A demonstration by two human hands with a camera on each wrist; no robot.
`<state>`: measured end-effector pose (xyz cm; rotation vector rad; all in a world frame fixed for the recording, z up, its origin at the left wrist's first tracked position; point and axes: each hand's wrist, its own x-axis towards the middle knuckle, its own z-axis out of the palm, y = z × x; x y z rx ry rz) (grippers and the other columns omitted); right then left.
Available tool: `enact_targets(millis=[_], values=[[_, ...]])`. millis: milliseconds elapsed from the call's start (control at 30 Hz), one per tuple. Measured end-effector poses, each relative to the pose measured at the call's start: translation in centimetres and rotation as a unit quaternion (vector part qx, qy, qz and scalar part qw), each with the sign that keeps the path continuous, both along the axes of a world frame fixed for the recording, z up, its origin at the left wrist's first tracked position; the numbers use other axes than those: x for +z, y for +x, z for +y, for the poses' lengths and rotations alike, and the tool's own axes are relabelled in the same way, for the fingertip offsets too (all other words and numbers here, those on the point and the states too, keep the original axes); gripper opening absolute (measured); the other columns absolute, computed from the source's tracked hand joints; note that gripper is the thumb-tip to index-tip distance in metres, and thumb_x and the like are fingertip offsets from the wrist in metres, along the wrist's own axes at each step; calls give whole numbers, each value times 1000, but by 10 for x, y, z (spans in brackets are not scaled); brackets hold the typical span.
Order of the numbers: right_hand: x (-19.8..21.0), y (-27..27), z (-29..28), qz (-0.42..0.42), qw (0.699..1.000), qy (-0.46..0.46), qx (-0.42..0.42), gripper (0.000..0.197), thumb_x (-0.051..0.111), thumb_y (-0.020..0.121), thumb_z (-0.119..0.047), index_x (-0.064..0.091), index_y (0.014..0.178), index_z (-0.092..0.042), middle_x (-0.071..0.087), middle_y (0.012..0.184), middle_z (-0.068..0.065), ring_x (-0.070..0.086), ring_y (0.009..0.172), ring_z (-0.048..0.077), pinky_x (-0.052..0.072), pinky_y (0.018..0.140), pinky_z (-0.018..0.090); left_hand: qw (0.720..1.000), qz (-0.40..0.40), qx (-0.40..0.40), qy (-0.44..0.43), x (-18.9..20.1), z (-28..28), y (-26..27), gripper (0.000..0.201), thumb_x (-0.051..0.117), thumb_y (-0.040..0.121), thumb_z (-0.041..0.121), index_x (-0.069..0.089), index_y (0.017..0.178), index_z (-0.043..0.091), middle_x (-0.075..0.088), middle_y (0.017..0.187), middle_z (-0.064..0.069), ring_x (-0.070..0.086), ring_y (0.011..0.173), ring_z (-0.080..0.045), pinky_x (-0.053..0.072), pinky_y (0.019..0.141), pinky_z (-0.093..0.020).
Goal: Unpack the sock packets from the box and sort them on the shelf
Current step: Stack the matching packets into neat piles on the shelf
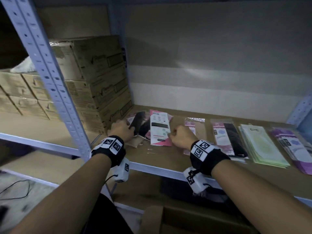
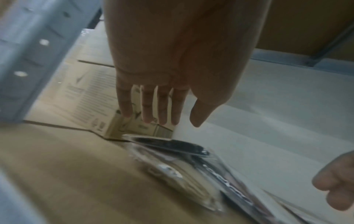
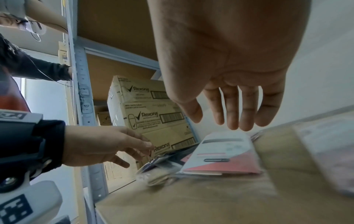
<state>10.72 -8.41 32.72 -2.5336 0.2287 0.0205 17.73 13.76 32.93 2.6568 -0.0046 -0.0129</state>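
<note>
Sock packets lie in a row on the brown shelf (image 1: 168,159). My left hand (image 1: 123,130) hovers with straight fingers (image 2: 162,106) over clear packets of black socks (image 1: 139,123) at the left end. In the right wrist view its fingertips reach the edge of these packets (image 3: 162,165). My right hand (image 1: 180,135) hangs with loose fingers (image 3: 235,115) just right of a pink and white packet (image 1: 159,129) and holds nothing. Further right lie a pink packet (image 1: 190,127), a pink and black one (image 1: 226,137), a green stack (image 1: 260,146) and purple packets (image 1: 292,146).
Stacked Rexona cartons (image 1: 101,81) stand against the left end of the shelf, close to my left hand. A perforated metal upright (image 1: 50,76) runs in front of them. An open cardboard box (image 1: 185,220) sits below the shelf edge. A white wall backs the shelf.
</note>
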Motion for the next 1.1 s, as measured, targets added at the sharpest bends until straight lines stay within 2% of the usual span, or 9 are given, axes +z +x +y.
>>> enact_targets(millis=[233, 367, 467, 533, 633, 733, 900, 967, 1100], values=[[-15, 38, 47, 30, 997, -68, 2, 40, 51, 91, -40, 62, 106, -4, 65, 112, 16, 62, 98, 31, 48, 78, 30, 997, 64, 30, -33, -20, 42, 18, 55, 53, 91, 45, 56, 120, -2, 58, 124, -24, 56, 112, -37, 47, 89, -37], [-27, 48, 62, 40, 998, -55, 5, 50, 51, 87, -51, 58, 111, -8, 60, 115, 13, 61, 101, 32, 49, 79, 31, 993, 81, 60, -67, -31, 46, 28, 70, 40, 96, 53, 51, 127, -9, 53, 131, -28, 52, 120, -39, 43, 93, -37], [-49, 69, 65, 48, 996, -75, -7, 95, 37, 64, -87, 50, 123, -13, 55, 125, 15, 56, 110, 35, 50, 90, 41, 991, 82, 68, -81, -37, 47, 36, 69, 41, 94, 55, 56, 120, -8, 57, 126, -27, 56, 116, -37, 44, 89, -36], [-61, 80, 67, 67, 993, -101, -14, 117, 35, 53, -95, 35, 137, -14, 43, 140, 17, 47, 123, 38, 46, 97, 48, 989, 90, 69, -94, -38, 45, 38, 66, 50, 91, 54, 59, 118, -6, 61, 121, -22, 58, 111, -35, 44, 83, -33], [-40, 68, 75, 96, 987, -121, -33, 103, 62, 74, -64, 16, 146, -7, 24, 150, 19, 33, 134, 39, 38, 107, 48, 984, 96, 75, -131, -40, 46, 41, 60, 61, 86, 48, 60, 118, -3, 63, 117, -18, 59, 107, -32, 42, 77, -29], [-34, 67, 71, 105, 987, -115, -34, 89, 63, 84, -44, 15, 146, -3, 24, 150, 19, 35, 133, 38, 40, 106, 43, 979, 94, 73, -165, -39, 50, 44, 60, 69, 81, 48, 63, 116, 0, 64, 116, -15, 59, 105, -30, 43, 78, -29], [-14, 61, 54, 56, 996, -39, -60, 39, 56, 93, -28, 46, 122, -4, 61, 110, 12, 61, 91, 25, 48, 71, 31, 961, 70, 75, -258, -31, 56, 46, 34, 79, 73, 38, 63, 86, 11, 68, 92, -8, 66, 86, -25, 54, 80, -34], [-1, 53, 43, 6, 995, 33, -93, 28, 57, 93, -22, 53, 114, -3, 64, 100, 10, 61, 80, 23, 51, 69, 31, 931, 72, 83, -347, -27, 54, 42, 26, 81, 74, 22, 59, 84, 10, 71, 86, -11, 71, 72, -26, 59, 76, -39], [12, 37, 15, -75, 979, 127, -138, 25, 55, 91, -12, 65, 111, -2, 69, 110, 16, 67, 92, 30, 53, 77, 32, 906, 25, 104, -410, -23, 49, 33, 21, 77, 78, 11, 56, 81, 12, 64, 77, -9, 61, 44, -15, 55, 56, -30]])
